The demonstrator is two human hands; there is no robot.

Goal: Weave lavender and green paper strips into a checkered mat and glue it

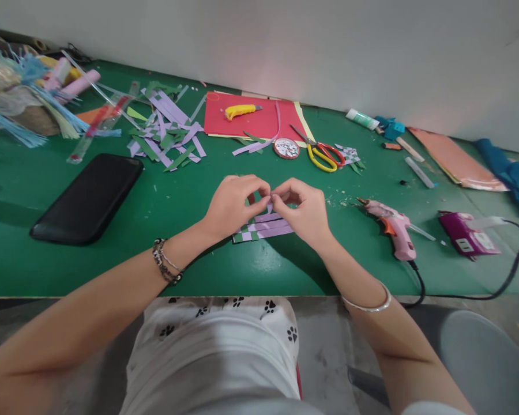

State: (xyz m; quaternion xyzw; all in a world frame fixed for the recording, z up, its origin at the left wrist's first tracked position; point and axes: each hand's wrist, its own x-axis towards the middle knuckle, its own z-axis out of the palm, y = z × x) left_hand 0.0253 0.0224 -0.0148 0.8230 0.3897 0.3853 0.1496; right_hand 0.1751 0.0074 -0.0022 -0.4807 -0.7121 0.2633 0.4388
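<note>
A small woven paper piece (pixel 271 230) in lilac and green lies on the green tabletop, checkered at its left end, with loose lilac strips running right. Over its upper part, my left hand (pixel 237 202) and my right hand (pixel 303 210) meet fingertip to fingertip. Both thumbs and index fingers are pinched together on a lilac paper strip (pixel 270 207), which rises from the weave between them. The fingers partly cover the strip's end and the upper side of the weave.
Left: a black phone-like slab (pixel 89 199) and a heap of paper strips (pixel 168 127). Behind: a yellow cutter (pixel 240 111) on red paper (pixel 214 124), a round dish (pixel 286 148), scissors (pixel 322 155). Right: a pink glue gun (pixel 391 225), its cable, and a purple socket box (pixel 467 233).
</note>
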